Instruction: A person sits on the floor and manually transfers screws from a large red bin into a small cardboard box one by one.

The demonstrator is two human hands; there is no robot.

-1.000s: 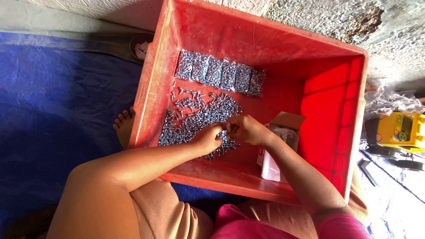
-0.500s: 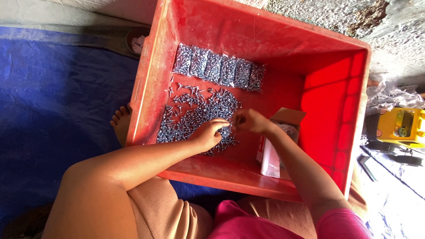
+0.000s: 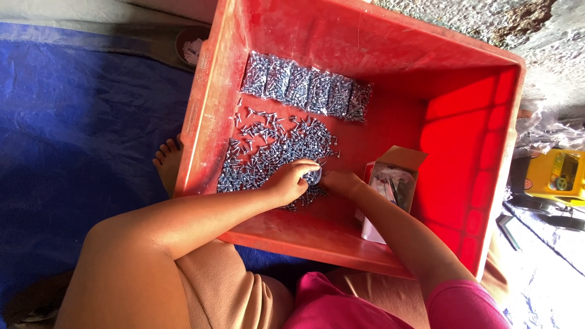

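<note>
Both hands meeting over the near edge of the screw pile, a small packet between them.

I am watching the left hand (image 3: 291,181) curling its fingers around a small clear packet (image 3: 312,176), while the right hand (image 3: 339,182) is touching it from the right, fingers bunched together. The loose screws (image 3: 268,152) are lying just left and far of both hands on the red crate (image 3: 463,183) floor, nearer the left hand.

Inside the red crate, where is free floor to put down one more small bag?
Bare floor of the red crate lies between the row of filled bags, the far wall and the open carton. The loose screws crowd the near-left part, where left hand and right hand meet.
</note>
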